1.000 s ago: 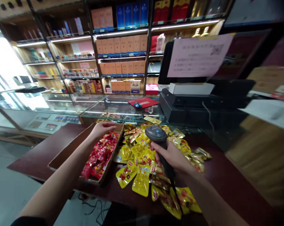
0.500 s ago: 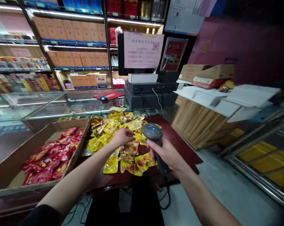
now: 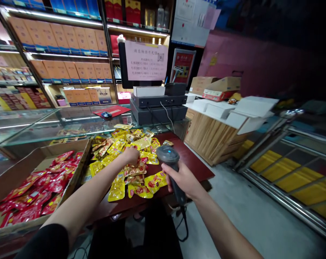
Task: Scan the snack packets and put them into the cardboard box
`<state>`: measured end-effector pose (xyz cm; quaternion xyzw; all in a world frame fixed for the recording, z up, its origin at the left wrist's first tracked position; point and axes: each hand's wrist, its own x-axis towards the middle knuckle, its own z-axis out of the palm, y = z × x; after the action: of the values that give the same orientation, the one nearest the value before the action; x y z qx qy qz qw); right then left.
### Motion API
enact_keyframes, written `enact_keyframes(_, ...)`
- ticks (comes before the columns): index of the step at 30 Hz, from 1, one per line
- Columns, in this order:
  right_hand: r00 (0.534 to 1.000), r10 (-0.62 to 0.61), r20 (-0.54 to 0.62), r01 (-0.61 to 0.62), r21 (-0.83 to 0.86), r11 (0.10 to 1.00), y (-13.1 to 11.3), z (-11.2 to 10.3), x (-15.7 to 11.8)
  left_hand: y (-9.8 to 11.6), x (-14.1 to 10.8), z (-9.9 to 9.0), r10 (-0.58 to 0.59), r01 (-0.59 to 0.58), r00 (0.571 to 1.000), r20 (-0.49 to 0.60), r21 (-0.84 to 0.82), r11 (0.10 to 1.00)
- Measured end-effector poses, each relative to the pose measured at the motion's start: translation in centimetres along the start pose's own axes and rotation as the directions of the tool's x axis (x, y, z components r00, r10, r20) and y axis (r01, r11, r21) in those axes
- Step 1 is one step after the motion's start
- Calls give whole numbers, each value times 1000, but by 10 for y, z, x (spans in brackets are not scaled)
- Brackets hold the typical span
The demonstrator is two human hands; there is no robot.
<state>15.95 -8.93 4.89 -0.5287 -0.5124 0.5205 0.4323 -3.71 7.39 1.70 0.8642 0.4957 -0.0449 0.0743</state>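
My right hand (image 3: 184, 178) is wrapped round the handle of a dark grey barcode scanner (image 3: 168, 154), with a small blue light on its head. A cable hangs from the handle's lower end. My left hand (image 3: 131, 155) is curled down over the heap of yellow snack packets (image 3: 116, 146); its fingertips are hidden, and whatever they hold cannot be made out. Just below it lie gold-and-red packets (image 3: 135, 171). Nearer the table edge are yellow packets (image 3: 155, 181), close to the scanner's left side.
An open cardboard box (image 3: 83, 153) with red packets (image 3: 61, 174) stands at left on the dark red table (image 3: 190, 162). Behind are a glass counter (image 3: 68, 124), a monitor with a paper notice (image 3: 146, 61) and a cash drawer (image 3: 159, 114). A metal railing (image 3: 276, 183) stands at right.
The view has swung right, so the scene sits farther left. My left hand has turned and curled down into the packets. My right hand still grips the scanner.
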Motion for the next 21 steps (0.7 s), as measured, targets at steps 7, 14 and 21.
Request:
enact_keyframes(7, 1000, 13, 23, -13, -1, 1000, -1, 31, 6, -33, -32, 4, -111, 101, 983, -149, -73, 992)
enact_keyframes(14, 990, -3, 138, -1, 25, 1000, -3, 93, 19, -60, -95, 30, -425, 138, 826, -370, -599, 789)
enact_keyframes(21, 972, -34, 234, 40, -21, 999, -19, 145, 40, -85, -130, 4, -516, -76, 835, -188, -970, 231)
